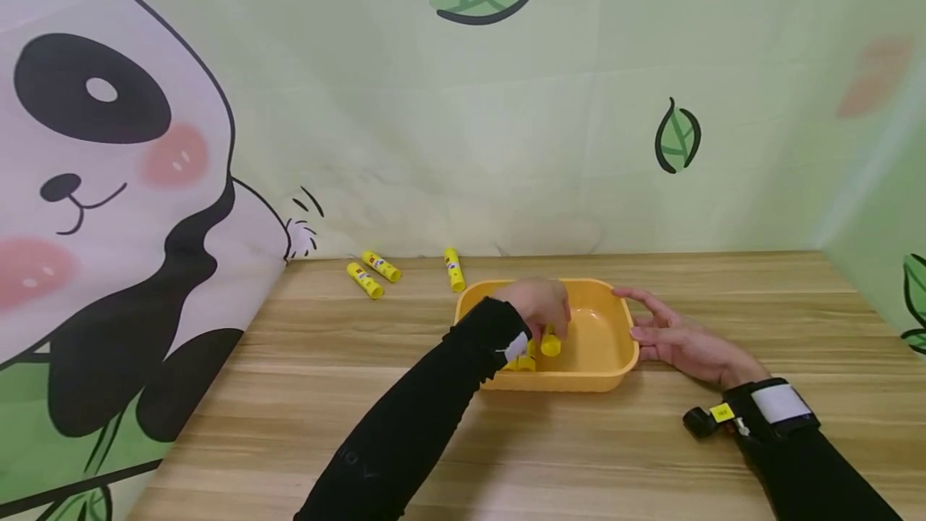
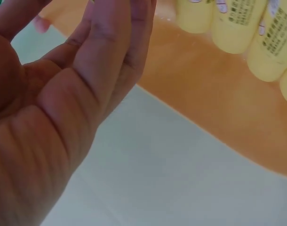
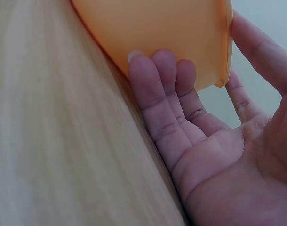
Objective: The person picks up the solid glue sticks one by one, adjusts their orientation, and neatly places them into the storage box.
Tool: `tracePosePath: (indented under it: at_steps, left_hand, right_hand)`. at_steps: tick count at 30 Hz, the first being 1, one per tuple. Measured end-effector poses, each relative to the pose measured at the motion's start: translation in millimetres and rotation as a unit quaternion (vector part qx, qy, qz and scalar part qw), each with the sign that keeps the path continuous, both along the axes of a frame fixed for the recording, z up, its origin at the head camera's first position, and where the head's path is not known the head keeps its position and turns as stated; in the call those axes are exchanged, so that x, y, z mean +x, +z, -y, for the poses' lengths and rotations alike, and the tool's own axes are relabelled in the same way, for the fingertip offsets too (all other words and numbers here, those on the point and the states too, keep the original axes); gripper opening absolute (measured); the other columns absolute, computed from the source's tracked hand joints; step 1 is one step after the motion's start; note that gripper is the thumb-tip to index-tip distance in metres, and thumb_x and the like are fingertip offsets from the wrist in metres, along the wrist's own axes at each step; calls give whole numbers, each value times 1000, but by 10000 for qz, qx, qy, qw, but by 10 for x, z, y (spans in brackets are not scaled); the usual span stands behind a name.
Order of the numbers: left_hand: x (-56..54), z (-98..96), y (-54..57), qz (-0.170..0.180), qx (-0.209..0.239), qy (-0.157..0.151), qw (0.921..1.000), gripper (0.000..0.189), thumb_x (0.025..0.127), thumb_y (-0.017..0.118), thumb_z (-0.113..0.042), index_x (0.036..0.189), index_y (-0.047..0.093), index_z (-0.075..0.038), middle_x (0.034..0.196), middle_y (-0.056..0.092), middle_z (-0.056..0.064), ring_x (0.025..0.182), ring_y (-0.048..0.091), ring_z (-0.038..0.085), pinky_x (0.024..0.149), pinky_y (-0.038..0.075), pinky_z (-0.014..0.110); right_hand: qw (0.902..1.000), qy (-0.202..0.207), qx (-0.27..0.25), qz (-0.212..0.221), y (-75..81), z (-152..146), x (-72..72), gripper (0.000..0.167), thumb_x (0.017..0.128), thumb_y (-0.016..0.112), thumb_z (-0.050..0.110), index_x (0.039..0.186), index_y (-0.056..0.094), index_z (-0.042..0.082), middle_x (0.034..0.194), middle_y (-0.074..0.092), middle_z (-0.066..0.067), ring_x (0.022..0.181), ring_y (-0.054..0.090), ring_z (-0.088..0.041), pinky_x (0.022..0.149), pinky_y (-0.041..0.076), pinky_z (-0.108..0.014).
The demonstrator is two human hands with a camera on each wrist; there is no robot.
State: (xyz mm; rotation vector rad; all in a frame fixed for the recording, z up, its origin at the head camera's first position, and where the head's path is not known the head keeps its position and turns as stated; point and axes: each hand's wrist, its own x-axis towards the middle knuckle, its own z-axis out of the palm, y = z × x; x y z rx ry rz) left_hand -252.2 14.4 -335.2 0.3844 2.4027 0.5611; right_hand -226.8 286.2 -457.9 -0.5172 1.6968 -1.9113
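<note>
As seen from the head camera, recorded one yellow tube (image 1: 551, 345) grasped in the curled fingers of the left hand (image 1: 537, 304), low inside the orange tray (image 1: 553, 382), near its centre. Cannot tell whether touching the tray floor. Logged further tubes (image 1: 526, 357) inside, toward 7 o'clock; counted at least four side by side in the left-wrist view, bearing dark print. Found the right hand (image 1: 683, 346) released and relaxed at 3 o'clock, fingertips resting against the tray's outer wall and rim. Noted one loose tube (image 1: 453, 269) on the wooden table (image 1: 282, 400) at 10 o'clock and, farther out between 9 and 10, a pair of tubes (image 1: 365, 281) lying just beside each other. Observed, beyond the table at 12 o'clock, a pale green backdrop (image 1: 434, 143), printed with leaves and, toward 10 o'clock, a panda (image 1: 130, 183).
</note>
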Motion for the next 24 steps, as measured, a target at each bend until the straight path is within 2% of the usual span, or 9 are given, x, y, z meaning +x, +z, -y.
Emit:
tracePosePath:
  at_steps: [3,7,10,14,17,24]
  left_hand:
    - [-11,-22,-26,58,-201,153,9997,19,91,79,-9,105,67,-4,90,60,12,54,51,18,50,45,24]
    - [-17,-43,-61,30,-381,178,9991,19,90,79,-9,102,66,-3,80,54,9,53,47,17,50,42,25]
    - [3,-50,-66,-303,-641,-132,9974,18,89,80,-11,98,66,-5,78,52,6,61,49,18,55,42,26]
    - [39,-68,-69,-870,-1083,-647,9882,17,86,81,-13,92,66,-7,80,53,3,73,51,19,61,41,26]
    - [51,-92,-77,-1014,-1278,-740,9838,17,86,81,-14,92,67,-8,82,55,3,76,52,19,63,42,27]
    - [47,-151,-82,-1105,-1550,-752,9788,20,87,82,-17,98,69,-9,91,59,3,83,54,19,69,47,28]
  right_hand:
    - [10000,-6,-10,-19,-1,4,0,59,109,48,6,159,29,31,144,54,-17,122,65,-27,101,55,-40]
    - [10000,17,-68,-5,-4,6,-1,60,109,48,4,160,29,29,143,55,-18,121,65,-28,101,55,-41]
    - [9999,45,-116,5,-8,3,-1,60,109,47,3,160,29,29,143,55,-18,122,65,-28,101,55,-41]
    - [9997,116,-192,-10,-17,-3,-5,60,109,46,3,160,28,28,143,55,-18,122,65,-28,101,55,-41]
    - [9996,164,-227,-28,-23,-5,-10,60,109,46,2,161,28,28,142,56,-18,121,65,-28,101,55,-42]
    - [9998,86,-157,-16,-20,0,-11,60,109,47,3,160,29,29,142,57,-17,120,65,-27,101,55,-42]
